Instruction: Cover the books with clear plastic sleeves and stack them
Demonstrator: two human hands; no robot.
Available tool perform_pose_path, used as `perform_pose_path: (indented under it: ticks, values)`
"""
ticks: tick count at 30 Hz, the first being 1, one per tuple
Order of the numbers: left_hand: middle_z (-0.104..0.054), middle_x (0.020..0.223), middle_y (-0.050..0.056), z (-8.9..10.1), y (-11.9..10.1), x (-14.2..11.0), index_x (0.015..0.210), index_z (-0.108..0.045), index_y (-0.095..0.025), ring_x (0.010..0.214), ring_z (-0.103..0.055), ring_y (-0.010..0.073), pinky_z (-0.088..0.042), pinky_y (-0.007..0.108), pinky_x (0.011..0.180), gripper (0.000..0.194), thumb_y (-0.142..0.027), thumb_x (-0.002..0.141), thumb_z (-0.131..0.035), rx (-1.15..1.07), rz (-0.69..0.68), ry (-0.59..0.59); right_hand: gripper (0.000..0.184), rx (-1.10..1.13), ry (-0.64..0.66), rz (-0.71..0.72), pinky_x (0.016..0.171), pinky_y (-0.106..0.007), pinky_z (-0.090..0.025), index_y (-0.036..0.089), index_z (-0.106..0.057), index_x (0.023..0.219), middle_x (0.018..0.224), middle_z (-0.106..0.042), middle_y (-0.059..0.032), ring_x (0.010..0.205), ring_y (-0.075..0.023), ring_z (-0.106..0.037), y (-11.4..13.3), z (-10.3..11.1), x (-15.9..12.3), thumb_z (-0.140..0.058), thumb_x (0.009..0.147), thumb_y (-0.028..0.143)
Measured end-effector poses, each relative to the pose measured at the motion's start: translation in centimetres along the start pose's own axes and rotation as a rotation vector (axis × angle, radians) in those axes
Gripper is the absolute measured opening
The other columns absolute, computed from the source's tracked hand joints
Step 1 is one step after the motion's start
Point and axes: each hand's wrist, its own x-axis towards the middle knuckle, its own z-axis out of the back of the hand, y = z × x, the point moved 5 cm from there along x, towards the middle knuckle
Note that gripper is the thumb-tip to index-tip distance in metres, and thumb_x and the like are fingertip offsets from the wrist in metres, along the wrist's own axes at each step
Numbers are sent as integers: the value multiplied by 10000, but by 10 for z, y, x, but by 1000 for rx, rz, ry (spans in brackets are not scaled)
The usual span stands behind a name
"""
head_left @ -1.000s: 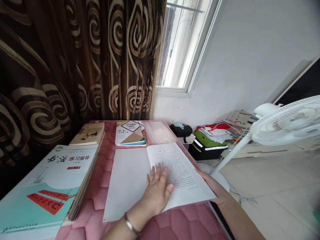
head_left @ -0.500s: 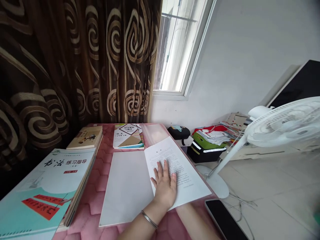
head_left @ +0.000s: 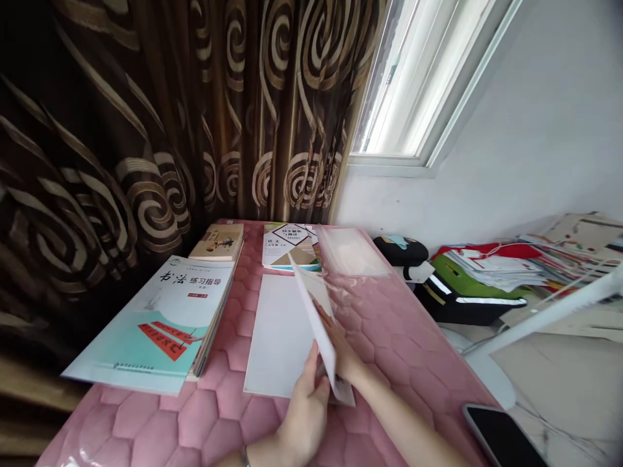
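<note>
An open book with plain white pages lies on the pink quilted tabletop in front of me. Its right-hand part stands raised on edge, nearly upright. My left hand, with a bracelet at the wrist, grips the lower near edge of that raised part between thumb and fingers. On the far right side of it, my right hand rests with its fingers stretched along the outer face, partly hidden by the pages.
At the left stands a stack of books topped by a calligraphy workbook. Smaller books and a clear plastic sheet lie at the back. A phone is at the right edge. Beyond stand a fan pole and a green-black bag.
The book's right-hand part has swung up from lying flat. My left hand has moved from the printed page to its lower edge; my right hand has come up behind it. The view has shifted.
</note>
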Motion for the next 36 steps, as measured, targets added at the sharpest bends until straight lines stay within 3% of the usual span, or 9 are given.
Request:
perform_pose_path:
  ticks: [4, 8, 11, 13, 17, 21, 26, 31, 36]
  values:
    - [-613, 1308, 135, -6, 28, -30, 1343, -505, -144, 1158, -608, 243, -477, 383, 1005, 565, -169, 779, -530, 37, 59, 262, 592, 16, 101, -84, 1183, -519, -138, 254, -253, 1523, 1601, -181, -41, 1483, -246, -106, 13, -4, 2, -172, 1000, 519]
    - [-748, 963, 56, -4, 1, -43, 973, -725, -190, 853, -695, 196, -553, 296, 778, 306, -116, 769, -509, 358, -41, 512, 620, -91, 172, -30, 1183, -561, -76, 240, -281, 1514, 1600, -142, -63, 1483, -284, -65, 22, -9, 1, -265, 982, 558]
    - [-731, 1016, 72, 24, -39, -22, 1013, -712, -195, 969, -661, 203, -522, 336, 902, 350, -89, 799, -456, 673, -256, 251, 598, -143, 155, -4, 1171, -591, -107, 225, -259, 1521, 1597, -142, -89, 1480, -305, -77, 19, -14, 1, -301, 990, 496]
    - [-666, 1211, 119, 44, -50, 0, 1146, -664, -175, 1154, -591, 234, -472, 407, 1010, 392, -112, 860, -403, 928, -343, 78, 576, -168, 123, 22, 1167, -593, -139, 212, -253, 1523, 1595, -147, -104, 1478, -312, -87, 18, -16, 1, -324, 994, 429]
    - [-381, 1525, 145, 83, -26, 43, 1411, -471, -172, 1431, -287, 330, -290, 576, 1131, 510, -303, 919, -434, 1339, -189, -132, 575, -187, 75, 61, 1178, -556, -166, 202, -269, 1519, 1594, -162, -101, 1476, -293, -118, 23, -13, -1, -290, 1002, 452]
    - [-247, 1573, 155, 102, 4, 53, 1472, -371, -151, 1452, -212, 336, -249, 540, 1156, 634, -458, 921, -428, 1413, -74, -158, 622, -162, 126, 53, 1195, -520, -144, 195, -256, 1523, 1593, -159, -93, 1478, -269, -113, 24, -9, -2, -239, 997, 526]
    - [-254, 1565, 172, 104, 14, 48, 1469, -375, -144, 1442, -252, 330, -269, 521, 1150, 635, -472, 926, -407, 1425, -170, -218, 674, -146, 147, -29, 1202, -470, -153, 156, -206, 1532, 1597, -111, -98, 1480, -243, -92, -8, -3, 19, -212, 990, 555]
    - [-286, 1554, 178, 104, 19, 50, 1460, -395, -145, 1426, -291, 338, -302, 526, 1131, 622, -449, 917, -419, 1436, -221, -260, 706, -258, 126, -174, 1186, -556, -61, 54, -257, 1507, 1569, -172, -188, 1471, -304, -126, -24, 5, 59, -239, 987, 531]
    - [-367, 1520, 184, 103, 28, 52, 1425, -458, -143, 1414, -314, 352, -301, 551, 1123, 598, -432, 903, -424, 1452, -226, -262, 575, -68, 238, 232, 1211, -436, -101, 151, -285, 1510, 1588, -195, -68, 1479, -187, -121, 38, -20, 94, -151, 1022, 424]
